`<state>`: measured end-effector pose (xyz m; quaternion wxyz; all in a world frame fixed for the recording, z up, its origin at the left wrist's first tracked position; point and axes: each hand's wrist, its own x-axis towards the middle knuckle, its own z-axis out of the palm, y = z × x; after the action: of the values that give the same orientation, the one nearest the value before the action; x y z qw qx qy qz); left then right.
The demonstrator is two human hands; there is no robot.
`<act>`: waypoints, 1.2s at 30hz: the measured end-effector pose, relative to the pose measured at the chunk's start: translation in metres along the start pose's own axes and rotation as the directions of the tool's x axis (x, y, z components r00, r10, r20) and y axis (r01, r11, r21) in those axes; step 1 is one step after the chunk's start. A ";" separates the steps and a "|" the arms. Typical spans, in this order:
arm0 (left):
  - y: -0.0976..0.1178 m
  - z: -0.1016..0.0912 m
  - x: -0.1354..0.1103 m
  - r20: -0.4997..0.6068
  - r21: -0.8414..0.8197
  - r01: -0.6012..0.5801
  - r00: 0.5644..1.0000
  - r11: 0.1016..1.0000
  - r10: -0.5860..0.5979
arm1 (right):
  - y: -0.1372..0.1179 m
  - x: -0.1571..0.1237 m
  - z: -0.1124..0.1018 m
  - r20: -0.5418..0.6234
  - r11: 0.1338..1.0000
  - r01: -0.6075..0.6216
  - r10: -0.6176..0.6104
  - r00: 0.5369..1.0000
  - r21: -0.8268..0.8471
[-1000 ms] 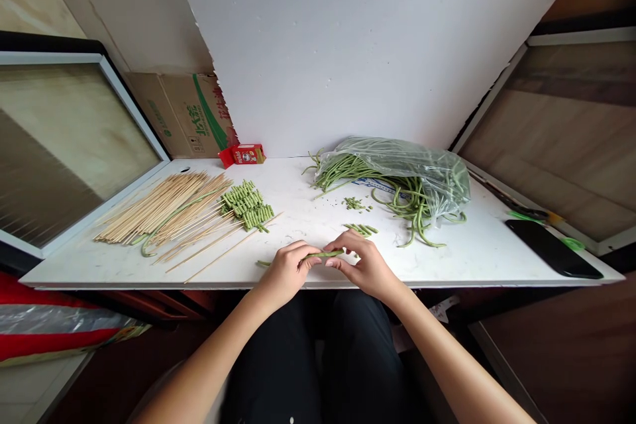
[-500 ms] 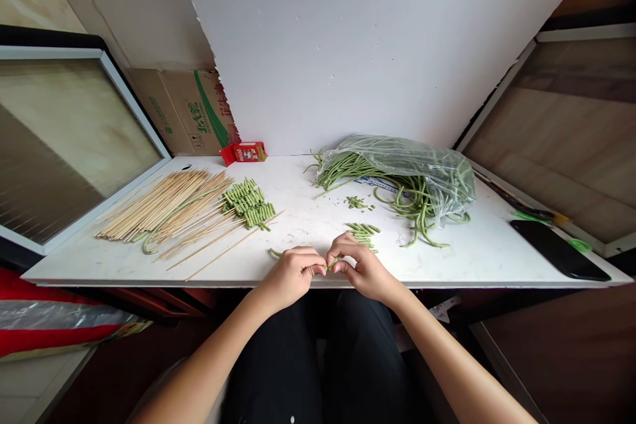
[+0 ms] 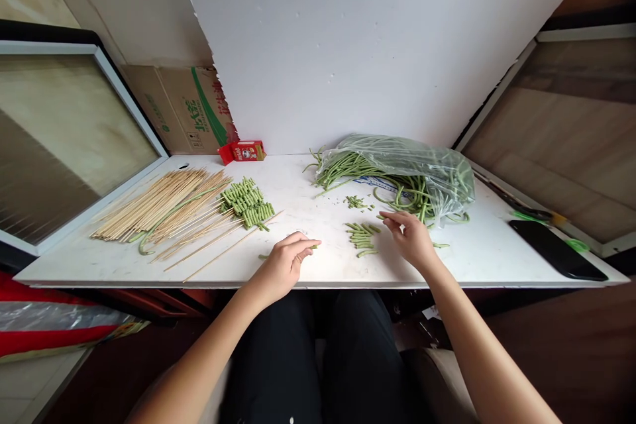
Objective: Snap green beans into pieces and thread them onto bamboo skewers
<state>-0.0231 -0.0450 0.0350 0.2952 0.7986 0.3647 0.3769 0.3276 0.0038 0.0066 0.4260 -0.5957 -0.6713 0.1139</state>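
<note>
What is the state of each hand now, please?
Left hand: closed on a short bean piece.
Right hand: open, fingers reaching toward long beans.

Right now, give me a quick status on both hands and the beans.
Left hand pinching short green bean stub. Right hand open, reaching toward long green beans spilling from clear plastic bag. Small pile of cut green bean pieces between hands.

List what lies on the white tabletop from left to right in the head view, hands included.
Pile of bare bamboo skewers → skewered rows of cut green bean pieces → left hand → small heap of short cut bean pieces → right hand → clear plastic bag of long green beans → black phone.
</note>
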 end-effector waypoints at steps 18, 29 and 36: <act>-0.006 0.008 0.000 -0.070 -0.008 0.006 0.998 1.000 -0.007 | 0.007 -0.002 0.001 0.056 1.000 -0.030 0.030 0.998 -0.005; 0.001 0.018 -0.005 -0.170 0.016 0.051 0.984 0.999 -0.048 | -0.086 -0.029 0.019 0.359 0.948 0.033 -0.151 0.921 0.316; 0.003 0.021 -0.005 -0.141 0.044 -0.041 0.989 0.998 0.047 | -0.110 -0.052 0.046 0.334 0.877 0.126 -0.305 0.892 0.463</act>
<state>-0.0073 -0.0551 0.0233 0.2436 0.7834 0.3750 0.4317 0.2140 -0.0552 0.0286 0.4115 -0.3711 -0.7651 0.3280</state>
